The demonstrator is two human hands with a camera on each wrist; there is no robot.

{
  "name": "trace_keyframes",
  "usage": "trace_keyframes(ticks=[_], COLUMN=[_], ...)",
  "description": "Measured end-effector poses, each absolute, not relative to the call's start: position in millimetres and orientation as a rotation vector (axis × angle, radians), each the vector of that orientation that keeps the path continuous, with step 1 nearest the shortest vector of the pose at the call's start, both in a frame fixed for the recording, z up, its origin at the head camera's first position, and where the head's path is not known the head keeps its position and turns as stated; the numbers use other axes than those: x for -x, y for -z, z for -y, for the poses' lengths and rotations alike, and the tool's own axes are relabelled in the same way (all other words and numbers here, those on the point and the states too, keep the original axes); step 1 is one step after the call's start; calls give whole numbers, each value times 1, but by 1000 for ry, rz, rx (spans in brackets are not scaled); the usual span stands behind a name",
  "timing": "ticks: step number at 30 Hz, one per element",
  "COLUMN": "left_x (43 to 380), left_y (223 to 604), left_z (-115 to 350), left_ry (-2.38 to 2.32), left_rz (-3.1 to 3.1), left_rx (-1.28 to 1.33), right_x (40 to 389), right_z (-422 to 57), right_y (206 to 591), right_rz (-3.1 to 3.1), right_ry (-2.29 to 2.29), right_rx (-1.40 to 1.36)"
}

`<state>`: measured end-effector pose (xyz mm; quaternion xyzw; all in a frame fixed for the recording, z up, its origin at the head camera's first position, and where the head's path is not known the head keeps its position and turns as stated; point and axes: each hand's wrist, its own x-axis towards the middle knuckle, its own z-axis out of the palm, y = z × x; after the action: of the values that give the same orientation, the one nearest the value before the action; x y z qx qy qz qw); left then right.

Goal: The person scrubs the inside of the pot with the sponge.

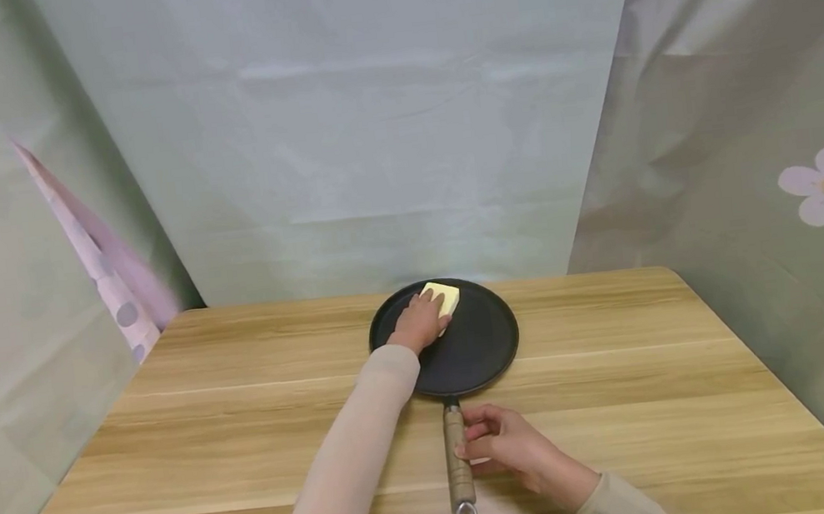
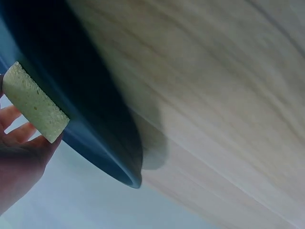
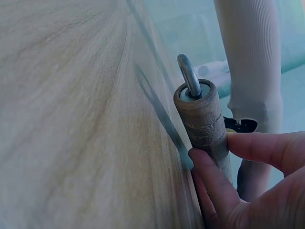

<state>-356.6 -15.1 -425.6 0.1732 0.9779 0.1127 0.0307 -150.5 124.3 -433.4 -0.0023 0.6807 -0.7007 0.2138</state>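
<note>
Currently, the left hand (image 1: 419, 321) grips a yellow sponge (image 1: 450, 296) on a pan (image 1: 477, 346); the right hand (image 1: 510, 445) pinches its wooden handle (image 1: 457, 457).

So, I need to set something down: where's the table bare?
The table is bare left of the pan and left sleeve, and right of the pan and right hand. It's crowded between: handle, sponge, left hand.
</note>
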Motion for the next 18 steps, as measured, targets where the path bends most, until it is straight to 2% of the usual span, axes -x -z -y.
trace_keyframes(ticks=[18], left_x=[357], left_y=[425], left_z=[50], left_ry=[-354], left_rz=[-2992], left_rx=[-667], right_x=[150], right_z=[-124], right_y=[433], right_rz=[-1888], right_ry=[1946], right_rx=[11])
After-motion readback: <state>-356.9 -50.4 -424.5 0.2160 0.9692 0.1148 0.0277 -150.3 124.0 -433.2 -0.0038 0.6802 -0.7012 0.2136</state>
